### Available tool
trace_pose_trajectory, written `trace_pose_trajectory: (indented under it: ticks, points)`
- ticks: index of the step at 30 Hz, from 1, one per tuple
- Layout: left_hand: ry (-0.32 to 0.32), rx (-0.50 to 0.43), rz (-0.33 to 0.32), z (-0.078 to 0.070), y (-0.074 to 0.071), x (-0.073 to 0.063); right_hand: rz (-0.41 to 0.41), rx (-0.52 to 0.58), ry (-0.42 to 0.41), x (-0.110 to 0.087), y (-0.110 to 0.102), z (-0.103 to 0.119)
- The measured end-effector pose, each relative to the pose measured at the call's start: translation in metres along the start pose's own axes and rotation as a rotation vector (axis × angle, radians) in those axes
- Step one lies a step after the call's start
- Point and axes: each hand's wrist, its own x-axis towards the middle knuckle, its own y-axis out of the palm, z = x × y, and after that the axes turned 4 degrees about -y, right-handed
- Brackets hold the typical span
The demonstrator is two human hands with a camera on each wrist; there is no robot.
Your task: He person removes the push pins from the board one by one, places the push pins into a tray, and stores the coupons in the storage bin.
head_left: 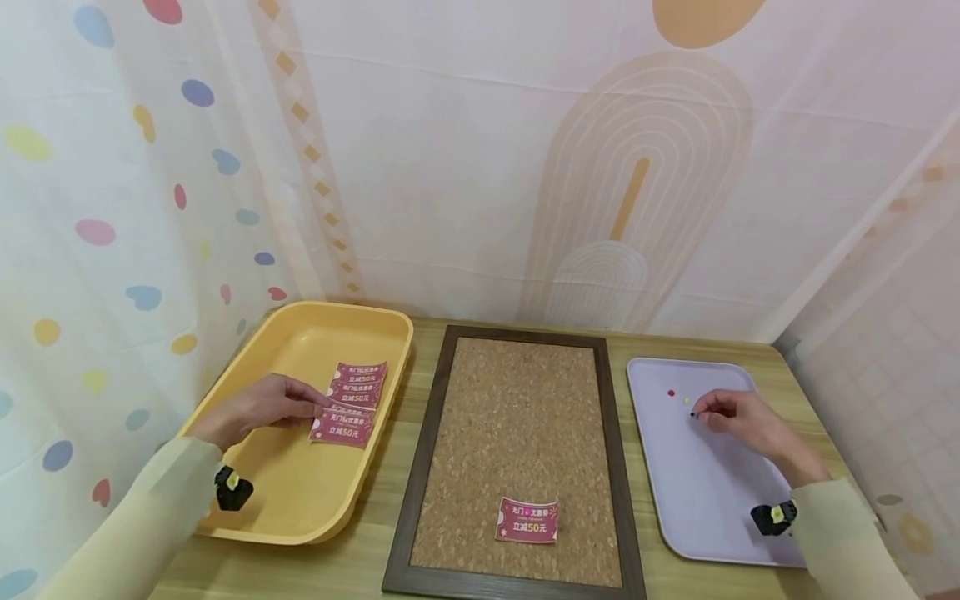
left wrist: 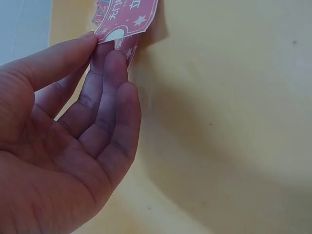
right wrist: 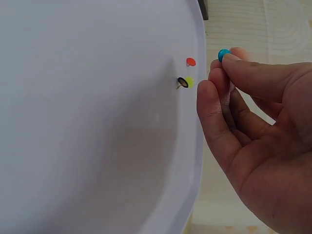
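Observation:
Over the yellow tray [head_left: 302, 500], my left hand [head_left: 262, 406] pinches the left edge of a pink paper coupon [head_left: 341, 427] between thumb and fingers. More pink coupons [head_left: 360, 374] lie overlapping just beyond it in the tray. My right hand [head_left: 750, 421], above the lilac tray [head_left: 708, 521], pinches a blue thumbtack [right wrist: 224, 54] between thumb and fingertips. Close to those fingers, a red thumbtack [right wrist: 190, 62], a yellow one [right wrist: 189, 82] and a black one [right wrist: 182, 82] lie in the tray. How many coupons the left hand grips, I cannot tell.
A dark-framed cork board [head_left: 525, 417] lies between the two trays. Near its front edge sits one coupon [head_left: 527, 527] with a pink tack [head_left: 528, 511] at its top middle. Patterned curtains [head_left: 450, 167] hang behind the table and at both sides.

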Motion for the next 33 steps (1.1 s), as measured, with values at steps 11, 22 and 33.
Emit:
trace_pose_trajectory:
  ticks: [11, 22, 33]
  points:
    - [-0.016, 0.013, -0.002, 0.003, 0.003, 0.002, 0.066, -0.01, 0.018, -0.003, 0.008, -0.005]
    - [0.011, 0.006, -0.008, 0.005, 0.001, -0.002, 0.09, -0.032, 0.027, -0.002, 0.011, -0.009]
    - [0.086, 0.042, -0.151, -0.017, 0.004, -0.021, 0.088, -0.051, 0.03, -0.004, 0.01, -0.005]
